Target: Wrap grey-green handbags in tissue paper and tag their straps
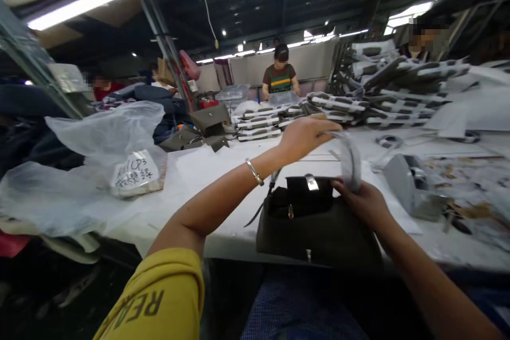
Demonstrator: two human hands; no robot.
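A dark olive handbag with metal clasps sits at the table's front edge, its flap raised. From its top right side rises a curved loop wrapped in clear plastic; whether a handle is inside I cannot tell. My left hand, a bracelet at its wrist, reaches over the bag, its fingertips closed on the upper end of this plastic-wrapped loop. My right hand grips the bag's upper right edge near the foot of the loop, thumb in front, other fingers largely hidden. A thin dark strap trails off the bag's left side.
A grey tape dispenser stands to the right. Left lies a clear plastic bag with a handwritten label. Stacked olive pieces with white wrapping line the table's far side. A person works across the white table.
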